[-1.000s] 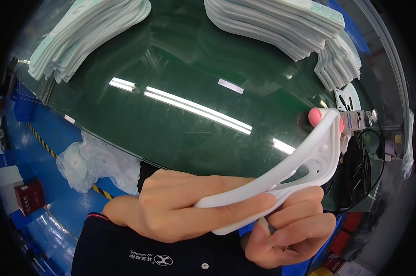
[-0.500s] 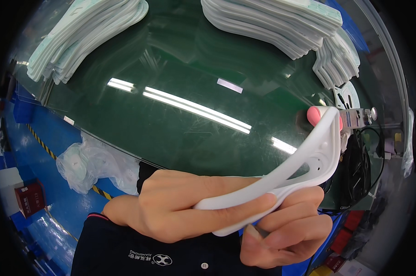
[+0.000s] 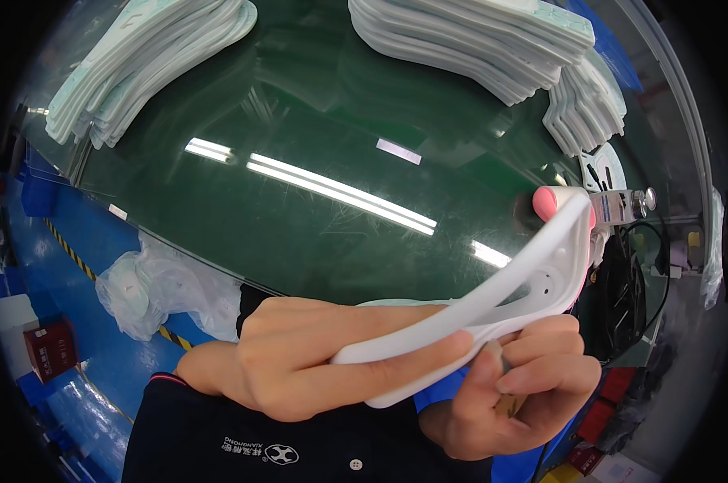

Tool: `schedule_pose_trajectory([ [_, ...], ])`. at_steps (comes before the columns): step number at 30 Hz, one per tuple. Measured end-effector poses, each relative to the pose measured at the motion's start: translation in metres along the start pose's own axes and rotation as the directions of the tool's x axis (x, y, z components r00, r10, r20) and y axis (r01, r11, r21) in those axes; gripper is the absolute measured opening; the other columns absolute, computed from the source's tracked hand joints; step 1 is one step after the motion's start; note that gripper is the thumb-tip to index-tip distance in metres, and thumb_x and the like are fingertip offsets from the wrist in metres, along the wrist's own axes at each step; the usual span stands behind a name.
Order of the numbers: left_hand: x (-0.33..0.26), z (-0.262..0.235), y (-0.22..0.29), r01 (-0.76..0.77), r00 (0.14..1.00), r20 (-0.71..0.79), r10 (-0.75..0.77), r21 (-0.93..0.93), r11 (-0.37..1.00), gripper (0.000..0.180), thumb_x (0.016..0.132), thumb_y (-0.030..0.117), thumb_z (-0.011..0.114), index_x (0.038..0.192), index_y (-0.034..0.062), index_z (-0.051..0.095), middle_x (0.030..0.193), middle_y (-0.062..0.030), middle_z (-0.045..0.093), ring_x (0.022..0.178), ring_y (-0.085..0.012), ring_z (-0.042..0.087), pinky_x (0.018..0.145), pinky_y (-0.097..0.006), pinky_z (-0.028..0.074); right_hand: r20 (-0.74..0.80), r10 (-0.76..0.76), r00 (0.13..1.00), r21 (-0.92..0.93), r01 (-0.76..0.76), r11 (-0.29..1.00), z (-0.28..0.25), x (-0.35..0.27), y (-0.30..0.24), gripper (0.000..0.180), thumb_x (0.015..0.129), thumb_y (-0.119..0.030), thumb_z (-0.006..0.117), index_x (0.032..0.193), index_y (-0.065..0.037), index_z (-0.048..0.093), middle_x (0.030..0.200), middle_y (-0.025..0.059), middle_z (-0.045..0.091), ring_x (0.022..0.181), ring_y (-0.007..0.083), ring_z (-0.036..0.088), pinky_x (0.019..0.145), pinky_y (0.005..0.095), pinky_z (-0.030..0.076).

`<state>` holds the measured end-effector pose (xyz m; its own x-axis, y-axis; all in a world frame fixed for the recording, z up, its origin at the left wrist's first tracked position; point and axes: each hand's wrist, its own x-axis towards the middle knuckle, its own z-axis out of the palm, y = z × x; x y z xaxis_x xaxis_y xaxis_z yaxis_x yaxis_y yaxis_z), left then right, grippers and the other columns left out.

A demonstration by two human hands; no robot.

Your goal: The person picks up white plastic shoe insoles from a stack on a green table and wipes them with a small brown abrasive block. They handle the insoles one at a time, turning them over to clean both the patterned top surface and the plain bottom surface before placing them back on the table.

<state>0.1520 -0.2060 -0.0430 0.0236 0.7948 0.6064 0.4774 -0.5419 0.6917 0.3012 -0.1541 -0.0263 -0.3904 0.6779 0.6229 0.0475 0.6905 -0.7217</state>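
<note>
My left hand (image 3: pixel 291 354) is closed around one end of a white curved plastic part (image 3: pixel 533 249), its fingers straddling the rim. The part is a long moulded frame, tilted up to the right, with an opening and small holes toward its wider end. By its lower edge, my right hand (image 3: pixel 541 386) has its fingers curled and its thumb against the index finger. Something small and greyish may sit in that pinch, too small to name. The right fingertips lie close to the part's edge; whether they touch it I cannot tell.
A green glossy table (image 3: pixel 299 233) bears stacks of similar white parts at far left (image 3: pixel 155 64) and far right (image 3: pixel 477 48). A white roll with pink ends (image 3: pixel 546 203), a clear bottle (image 3: pixel 618 207) and a black bag (image 3: pixel 622 298) are on the right. Plastic bags (image 3: pixel 171 282) lie at left.
My right hand has moved slightly right, and its thumb has risen from below to meet the index finger. The left hand keeps its hold on the white part, almost still.
</note>
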Motion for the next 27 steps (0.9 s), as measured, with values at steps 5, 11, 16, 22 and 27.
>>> schedule_pose_trajectory([
  [5, 0.000, 0.001, 0.001, 0.007, 0.998, -0.055, -0.009, -0.033, 0.999, 0.027, 0.067, 0.005, 0.061, 0.094, 0.0024, 0.065, 0.091, -0.0166, 0.063, 0.069, -0.0193, 0.065, 0.055, -0.020, 0.052, -0.192, 0.012, 0.981, 0.143, 0.016, 0.990, 0.007, -0.007, 0.002, 0.027, 0.062, 0.001, 0.060, 0.075, -0.011, 0.040, 0.057, -0.0004, 0.042, 0.057, 0.0104, 0.035, 0.060, 0.0233, 0.030],
  [11, -0.004, 0.001, 0.000, -0.061, 0.996, -0.060, 0.061, -0.001, 0.998, 0.026, 0.065, 0.006, 0.064, 0.091, 0.0011, 0.065, 0.089, -0.0169, 0.063, 0.065, -0.0182, 0.065, 0.052, -0.021, 0.052, -0.038, 0.011, 0.999, 0.219, -0.002, 0.976, 0.004, -0.007, -0.003, 0.028, 0.061, 0.002, 0.061, 0.075, -0.011, 0.041, 0.058, -0.0004, 0.045, 0.058, 0.0109, 0.036, 0.062, 0.0241, 0.033],
  [16, 0.000, 0.005, -0.005, -0.131, 0.988, -0.071, 0.138, 0.094, 0.987, 0.021, 0.063, 0.005, 0.066, 0.083, -0.0027, 0.064, 0.086, -0.0171, 0.063, 0.065, -0.0187, 0.065, 0.051, -0.021, 0.052, 0.008, 0.069, 0.998, 0.061, -0.070, 0.996, 0.003, -0.007, -0.006, 0.028, 0.061, 0.004, 0.060, 0.076, -0.011, 0.041, 0.058, -0.0004, 0.045, 0.062, 0.0136, 0.040, 0.067, 0.0264, 0.036],
  [22, -0.002, 0.005, -0.003, -0.132, 0.987, -0.073, 0.142, 0.120, 0.984, 0.020, 0.064, 0.005, 0.066, 0.082, -0.0038, 0.063, 0.086, -0.0177, 0.063, 0.065, -0.0199, 0.065, 0.051, -0.022, 0.052, 0.092, 0.069, 0.993, 0.098, -0.078, 0.992, -0.001, -0.001, -0.007, 0.028, 0.062, 0.005, 0.059, 0.077, -0.009, 0.040, 0.061, 0.0003, 0.045, 0.063, 0.0139, 0.041, 0.066, 0.0250, 0.036],
  [27, -0.002, -0.003, -0.002, -0.032, 0.999, -0.009, 0.032, 0.055, 0.998, 0.025, 0.063, 0.004, 0.066, 0.088, -0.0005, 0.064, 0.090, -0.0180, 0.063, 0.070, -0.0216, 0.065, 0.056, -0.024, 0.053, -0.242, 0.123, 0.962, -0.075, -0.145, 0.987, 0.003, -0.002, 0.004, 0.029, 0.053, 0.014, 0.063, 0.070, -0.008, 0.052, 0.064, 0.0026, 0.051, 0.057, 0.0147, 0.047, 0.057, 0.0230, 0.034],
])
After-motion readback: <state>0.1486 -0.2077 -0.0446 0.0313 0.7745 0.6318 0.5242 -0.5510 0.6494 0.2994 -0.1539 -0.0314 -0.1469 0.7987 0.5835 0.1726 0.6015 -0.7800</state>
